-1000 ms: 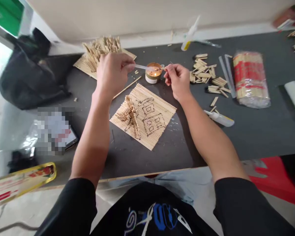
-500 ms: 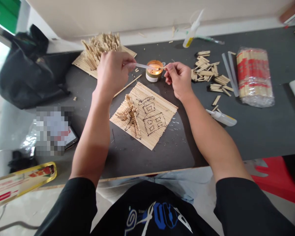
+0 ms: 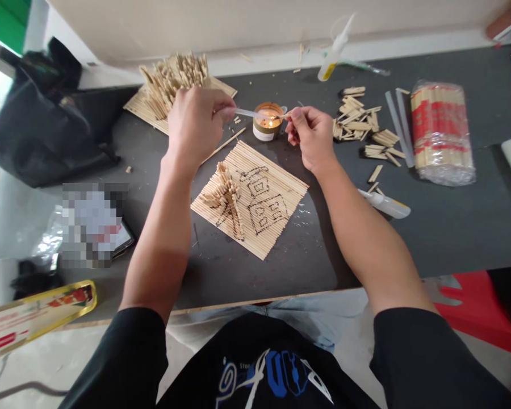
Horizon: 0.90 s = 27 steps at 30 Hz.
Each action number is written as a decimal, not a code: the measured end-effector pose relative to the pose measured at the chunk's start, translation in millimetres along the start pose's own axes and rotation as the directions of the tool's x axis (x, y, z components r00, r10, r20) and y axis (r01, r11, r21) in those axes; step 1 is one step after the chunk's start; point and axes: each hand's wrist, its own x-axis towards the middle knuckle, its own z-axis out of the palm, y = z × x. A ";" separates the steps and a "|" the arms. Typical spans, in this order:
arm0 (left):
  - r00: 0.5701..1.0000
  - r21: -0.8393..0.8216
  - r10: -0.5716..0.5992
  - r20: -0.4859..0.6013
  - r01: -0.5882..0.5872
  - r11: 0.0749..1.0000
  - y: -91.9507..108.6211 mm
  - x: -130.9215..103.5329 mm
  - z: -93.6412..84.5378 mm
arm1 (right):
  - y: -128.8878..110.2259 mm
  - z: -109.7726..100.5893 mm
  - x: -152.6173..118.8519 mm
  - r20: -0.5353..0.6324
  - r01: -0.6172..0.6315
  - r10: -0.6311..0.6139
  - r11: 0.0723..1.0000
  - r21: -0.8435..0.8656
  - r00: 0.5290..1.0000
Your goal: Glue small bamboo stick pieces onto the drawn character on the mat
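My left hand [image 3: 199, 122] is closed on a translucent glue stick [image 3: 247, 113], whose far end reaches over a lit candle in a small jar [image 3: 264, 134]. From the other side, my right hand [image 3: 310, 133] pinches a short wooden stick [image 3: 284, 116], its tip close to the glue stick's end above the flame. Whether the two tips touch I cannot tell. Below the candle lies a square mat of wooden sticks [image 3: 276, 187] with characters drawn in black dashes. A cluster of short upright sticks [image 3: 223, 193] stands on the mat's left part.
A second mat with dense upright sticks [image 3: 174, 79] is at the back left. Loose short sticks [image 3: 357, 122], spare glue sticks [image 3: 398, 128] and a wrapped stick bundle [image 3: 440, 133] lie right. Glue bottles [image 3: 333, 57] stand behind and lie [image 3: 387, 203] near my right forearm. A black bag [image 3: 46, 125] sits left.
Both hands stay almost in place, still holding the glue stick and the wooden stick over the candle. The view has shifted very slightly.
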 end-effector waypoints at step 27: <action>0.990 -0.062 -0.103 0.093 0.109 0.992 1.7 -0.6 -3.2 | -0.7 -6.2 7.5 -0.061 -0.009 0.005 0.998 -0.062 0.998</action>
